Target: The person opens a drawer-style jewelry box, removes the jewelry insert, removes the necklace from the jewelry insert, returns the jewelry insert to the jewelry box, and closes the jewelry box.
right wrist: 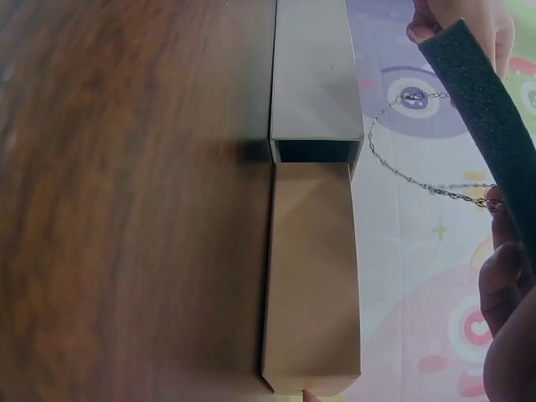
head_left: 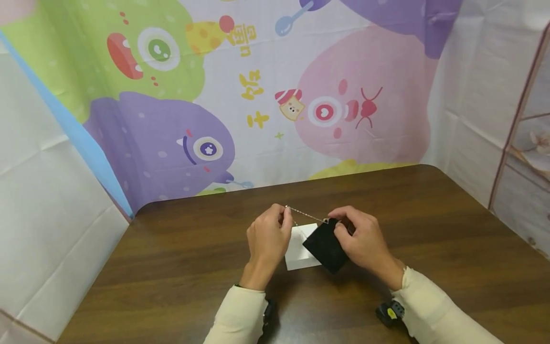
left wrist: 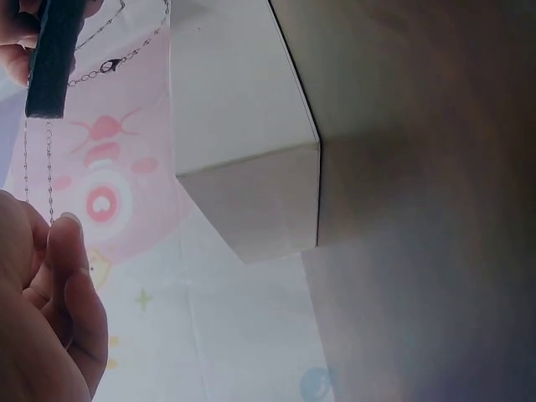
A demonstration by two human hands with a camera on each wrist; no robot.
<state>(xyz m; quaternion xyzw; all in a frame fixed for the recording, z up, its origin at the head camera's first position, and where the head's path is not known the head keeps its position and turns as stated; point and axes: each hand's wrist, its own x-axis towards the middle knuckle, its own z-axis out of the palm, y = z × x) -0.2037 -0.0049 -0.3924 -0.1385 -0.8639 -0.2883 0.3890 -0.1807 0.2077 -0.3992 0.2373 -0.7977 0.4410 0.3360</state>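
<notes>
My left hand pinches a thin silver chain necklace between thumb and finger, pulling a length of it taut. In my right hand is a square black foam pad, gripped by its upper right edge and tilted so a corner points down. The chain runs from the left fingertips to the pad's top corner. In the left wrist view a loop with a lobster clasp hangs beside the pad's edge. Behind and below the pad stands a white box, partly hidden by it.
The right wrist view shows a brown inner tray lined up with the white box's open end. All of it rests on a dark wooden table. A cartoon-printed cloth hangs behind the table's far edge.
</notes>
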